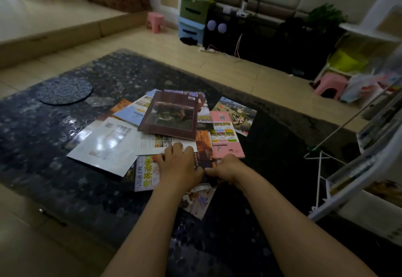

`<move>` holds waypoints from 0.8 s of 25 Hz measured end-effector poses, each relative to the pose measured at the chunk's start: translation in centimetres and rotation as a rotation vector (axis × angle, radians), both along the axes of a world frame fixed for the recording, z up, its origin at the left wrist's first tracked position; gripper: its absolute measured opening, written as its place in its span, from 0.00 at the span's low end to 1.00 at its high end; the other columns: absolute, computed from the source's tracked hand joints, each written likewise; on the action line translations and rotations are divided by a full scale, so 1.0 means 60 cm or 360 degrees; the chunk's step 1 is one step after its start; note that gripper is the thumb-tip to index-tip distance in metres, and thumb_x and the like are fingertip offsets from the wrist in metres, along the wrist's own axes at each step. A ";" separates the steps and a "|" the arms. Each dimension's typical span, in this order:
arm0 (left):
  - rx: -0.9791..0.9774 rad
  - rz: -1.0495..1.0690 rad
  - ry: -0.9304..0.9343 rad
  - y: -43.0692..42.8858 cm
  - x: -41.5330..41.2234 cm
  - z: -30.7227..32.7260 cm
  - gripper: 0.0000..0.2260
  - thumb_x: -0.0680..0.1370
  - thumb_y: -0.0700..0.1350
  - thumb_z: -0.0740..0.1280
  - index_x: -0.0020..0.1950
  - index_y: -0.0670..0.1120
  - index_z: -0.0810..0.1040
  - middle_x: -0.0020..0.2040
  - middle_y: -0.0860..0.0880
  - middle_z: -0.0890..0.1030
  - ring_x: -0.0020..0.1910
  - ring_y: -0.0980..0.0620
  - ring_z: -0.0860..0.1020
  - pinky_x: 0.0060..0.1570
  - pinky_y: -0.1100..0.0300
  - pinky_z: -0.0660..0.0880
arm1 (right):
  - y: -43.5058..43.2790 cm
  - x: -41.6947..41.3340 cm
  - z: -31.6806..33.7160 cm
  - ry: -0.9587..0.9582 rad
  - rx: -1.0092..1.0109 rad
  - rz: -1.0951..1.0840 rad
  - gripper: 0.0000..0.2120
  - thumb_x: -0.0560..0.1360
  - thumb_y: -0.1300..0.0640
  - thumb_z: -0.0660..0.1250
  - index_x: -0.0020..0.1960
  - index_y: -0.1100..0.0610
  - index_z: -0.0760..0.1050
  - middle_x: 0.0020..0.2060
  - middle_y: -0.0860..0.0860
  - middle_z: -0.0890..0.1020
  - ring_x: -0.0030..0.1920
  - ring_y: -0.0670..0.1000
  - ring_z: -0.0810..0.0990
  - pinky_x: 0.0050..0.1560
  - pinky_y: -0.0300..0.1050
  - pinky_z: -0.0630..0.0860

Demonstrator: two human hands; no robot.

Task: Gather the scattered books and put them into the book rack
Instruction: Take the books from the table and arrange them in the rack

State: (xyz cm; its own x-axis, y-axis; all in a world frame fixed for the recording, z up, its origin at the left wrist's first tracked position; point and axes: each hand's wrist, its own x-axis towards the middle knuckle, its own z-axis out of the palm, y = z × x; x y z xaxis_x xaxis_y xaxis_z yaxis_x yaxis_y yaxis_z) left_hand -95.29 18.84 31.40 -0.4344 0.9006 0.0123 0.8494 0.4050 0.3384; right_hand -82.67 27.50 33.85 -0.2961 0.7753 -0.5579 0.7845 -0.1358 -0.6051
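Dark speckled counter (43, 137) carried the scattered books (171, 113) in one loose, overlapping heap at its middle, none yet squared up. The nearest item, a dark-covered book (202, 161), lay with its long axis running away from the person, directly between the two hands.

The left hand (178, 165) rested on its left part and on a yellow-lettered book (146, 174), fingers (178, 146) bent with the tips bearing down. The right hand (228, 168) sat at the near edge of a pink booklet (226, 137), its fingers curled out of sight. Whether either hand had closed a grip could not be determined.

The book rack (359, 181) stood to the right of the heap, apart from it and already part filled. In my judgement the right hand was the nearer for the transfer.
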 end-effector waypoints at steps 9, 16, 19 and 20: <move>-0.0123 0.0009 0.0001 0.014 0.005 0.000 0.17 0.79 0.50 0.59 0.68 0.53 0.70 0.79 0.39 0.53 0.78 0.41 0.49 0.73 0.38 0.47 | 0.003 0.004 -0.022 0.0079 -0.0019 0.0004 0.17 0.71 0.54 0.76 0.58 0.59 0.80 0.53 0.54 0.84 0.51 0.55 0.82 0.59 0.53 0.79; -0.0221 -0.0127 0.0095 0.007 0.022 0.008 0.21 0.79 0.50 0.58 0.71 0.47 0.67 0.79 0.44 0.56 0.78 0.44 0.52 0.73 0.37 0.45 | 0.003 0.007 -0.007 0.0085 -0.0081 0.0024 0.12 0.73 0.54 0.75 0.53 0.59 0.79 0.51 0.55 0.83 0.52 0.55 0.81 0.57 0.50 0.79; -0.0185 -0.0147 0.0235 0.009 0.040 0.021 0.17 0.78 0.48 0.61 0.66 0.46 0.71 0.71 0.45 0.67 0.73 0.46 0.63 0.73 0.39 0.49 | 0.001 0.017 0.008 0.0089 -0.0124 0.0037 0.08 0.76 0.55 0.72 0.42 0.54 0.74 0.42 0.52 0.80 0.43 0.50 0.80 0.41 0.41 0.76; -0.0124 -0.0175 0.0271 0.009 0.045 0.028 0.14 0.77 0.47 0.62 0.61 0.47 0.74 0.65 0.47 0.71 0.68 0.46 0.67 0.72 0.41 0.52 | -0.002 0.022 0.013 0.0118 -0.0141 0.0029 0.08 0.76 0.55 0.72 0.41 0.53 0.74 0.40 0.51 0.80 0.40 0.48 0.79 0.36 0.39 0.74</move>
